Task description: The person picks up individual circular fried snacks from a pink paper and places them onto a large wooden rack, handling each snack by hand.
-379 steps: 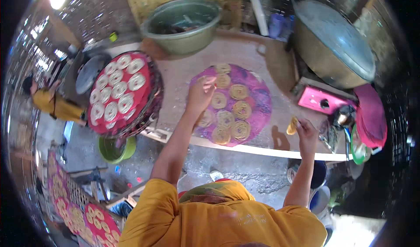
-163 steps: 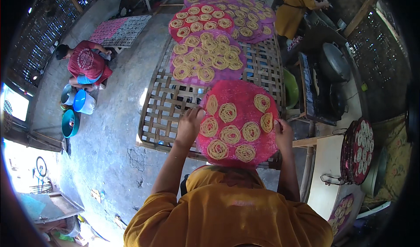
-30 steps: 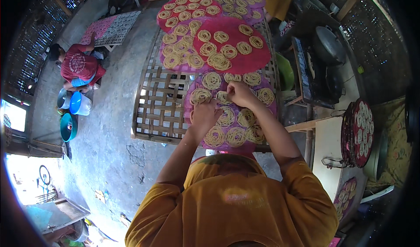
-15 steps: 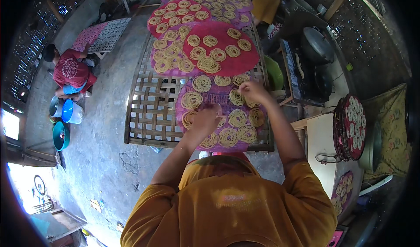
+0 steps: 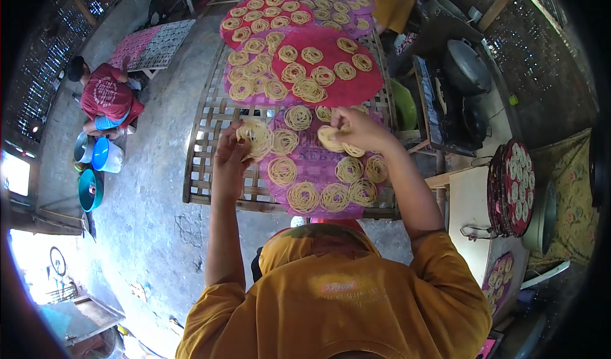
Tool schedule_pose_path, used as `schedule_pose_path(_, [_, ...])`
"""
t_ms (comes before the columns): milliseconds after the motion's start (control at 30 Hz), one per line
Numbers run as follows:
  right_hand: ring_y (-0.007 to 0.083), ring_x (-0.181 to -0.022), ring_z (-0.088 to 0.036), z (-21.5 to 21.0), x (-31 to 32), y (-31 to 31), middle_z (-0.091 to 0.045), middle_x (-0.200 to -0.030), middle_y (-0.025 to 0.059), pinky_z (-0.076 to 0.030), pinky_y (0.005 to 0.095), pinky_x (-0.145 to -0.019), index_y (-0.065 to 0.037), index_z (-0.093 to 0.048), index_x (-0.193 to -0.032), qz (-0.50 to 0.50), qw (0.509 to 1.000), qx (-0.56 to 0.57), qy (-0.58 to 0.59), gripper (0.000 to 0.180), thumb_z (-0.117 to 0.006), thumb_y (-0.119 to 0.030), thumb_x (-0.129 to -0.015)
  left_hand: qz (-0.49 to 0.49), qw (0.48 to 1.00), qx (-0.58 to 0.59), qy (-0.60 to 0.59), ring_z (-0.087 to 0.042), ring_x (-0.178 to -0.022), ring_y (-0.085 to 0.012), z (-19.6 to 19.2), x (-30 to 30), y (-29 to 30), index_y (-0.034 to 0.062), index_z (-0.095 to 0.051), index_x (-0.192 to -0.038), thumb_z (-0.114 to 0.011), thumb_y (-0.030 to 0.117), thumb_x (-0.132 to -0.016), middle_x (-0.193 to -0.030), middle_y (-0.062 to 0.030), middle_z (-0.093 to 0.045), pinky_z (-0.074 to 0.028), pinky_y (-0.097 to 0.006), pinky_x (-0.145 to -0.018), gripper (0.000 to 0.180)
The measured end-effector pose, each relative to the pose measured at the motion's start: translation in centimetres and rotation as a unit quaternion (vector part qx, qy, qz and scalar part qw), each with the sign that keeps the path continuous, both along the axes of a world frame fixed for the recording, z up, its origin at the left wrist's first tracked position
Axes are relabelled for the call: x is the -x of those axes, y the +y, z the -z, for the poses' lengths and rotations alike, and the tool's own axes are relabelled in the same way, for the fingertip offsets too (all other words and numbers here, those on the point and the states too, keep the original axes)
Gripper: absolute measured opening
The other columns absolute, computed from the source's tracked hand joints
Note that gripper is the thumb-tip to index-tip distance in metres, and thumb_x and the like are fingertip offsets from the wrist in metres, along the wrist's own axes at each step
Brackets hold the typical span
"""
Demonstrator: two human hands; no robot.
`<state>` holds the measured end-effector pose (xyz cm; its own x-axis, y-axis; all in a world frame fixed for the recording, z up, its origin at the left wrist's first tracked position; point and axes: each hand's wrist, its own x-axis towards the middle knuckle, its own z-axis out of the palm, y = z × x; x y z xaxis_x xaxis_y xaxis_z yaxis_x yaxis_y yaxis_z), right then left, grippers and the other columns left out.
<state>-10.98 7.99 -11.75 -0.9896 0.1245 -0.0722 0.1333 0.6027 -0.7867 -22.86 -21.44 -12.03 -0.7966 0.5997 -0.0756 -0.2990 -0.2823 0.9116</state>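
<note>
Looking from the left, we saw a person in a red shirt [image 5: 105, 95] crouching on the floor beside blue and green basins [image 5: 102, 158], well apart from the work. Next came the bamboo lattice rack [image 5: 203, 162], which served as the bench. Our left hand [image 5: 230, 152] was closed on one yellow noodle nest [image 5: 254, 135], holding it at the left edge of the purple round mat [image 5: 305, 162]; that mat lay on the rack and carried about ten such nests. Our right hand [image 5: 356, 129] pinched another noodle nest [image 5: 332, 138] above the upper part of the same mat. Behind it, a red mat [image 5: 331, 73] full of nests overlapped more mats. To the right stood a dark wok [image 5: 468, 73] and a round tray of nests [image 5: 509, 181].

We judged that the nests were soft and could tear or lose shape if gripped too hard. The left one was at the mat's edge, so it could slip off through the lattice.
</note>
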Motion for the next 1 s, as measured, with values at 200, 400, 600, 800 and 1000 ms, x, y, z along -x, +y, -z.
schedule_pose_path(200, [0.0132,-0.086,-0.055,-6.6,4.2,-9.0,-0.056,-0.091,0.0048,-0.045,0.0292,-0.082,-0.003,-0.052,-0.108,-0.157,0.984,0.054,0.062,0.033,-0.069,-0.019,-0.084,0.14,0.923,-0.251,-0.254,-0.045,-0.124,-0.0301,2.9,-0.6,3.3,0.0067,-0.027,-0.143,-0.037,0.045,-0.097,-0.137,-0.0127,-0.044,-0.038,-0.046,-0.102,0.06])
schedule_pose_path(400, [0.015,-0.083,-0.061,-4.7,7.7,-11.1,-0.062,-0.094,0.0087,-0.05,0.0304,-0.076,-0.001,-0.056,-0.109,-0.152,0.984,0.079,0.048,0.032,-0.068,-0.018,-0.084,0.114,0.908,-0.27,-0.301,-0.044,-0.124,-0.0352,3.0,-1.2,4.6,0.0055,-0.034,-0.137,-0.032,0.056,-0.094,-0.137,-0.0116,-0.043,-0.031,-0.061,-0.104,0.066])
schedule_pose_path(600, [0.0184,-0.083,-0.062,-1.6,5.0,-3.2,-0.064,-0.09,0.009,-0.049,0.0331,-0.074,-0.003,-0.063,-0.092,-0.122,0.991,-0.009,-0.061,0.017,-0.069,-0.012,-0.079,0.171,0.874,-0.329,-0.314,-0.029,-0.136,-0.0346,4.4,-0.7,0.8,0.0084,-0.021,-0.146,-0.036,0.061,-0.091,-0.148,-0.0131,-0.03,-0.023,-0.059,-0.108,0.078])
schedule_pose_path(800, [0.0206,-0.079,-0.06,3.5,-4.3,-1.2,-0.059,-0.081,0.0068,-0.048,0.0346,-0.072,-0.004,-0.058,-0.094,-0.039,0.976,-0.135,-0.167,0.033,-0.077,-0.012,-0.069,0.14,0.876,-0.323,-0.331,-0.026,-0.137,-0.0358,5.7,-1.8,-2.4,0.0084,-0.023,-0.146,-0.039,0.063,-0.089,-0.149,-0.0149,-0.027,-0.024,-0.059,-0.108,0.081])
schedule_pose_path(1000, [0.0206,-0.08,-0.06,4.9,-5.2,-1.3,-0.057,-0.079,0.0061,-0.047,0.0353,-0.067,-0.008,-0.059,-0.098,-0.123,0.97,-0.206,0.035,0.031,-0.073,-0.009,-0.071,0.218,0.85,-0.292,-0.381,-0.031,-0.132,-0.0365,7.1,-3.5,1.6,0.0078,-0.026,-0.145,-0.038,0.062,-0.089,-0.145,-0.0132,-0.033,-0.024,-0.063,-0.106,0.079])
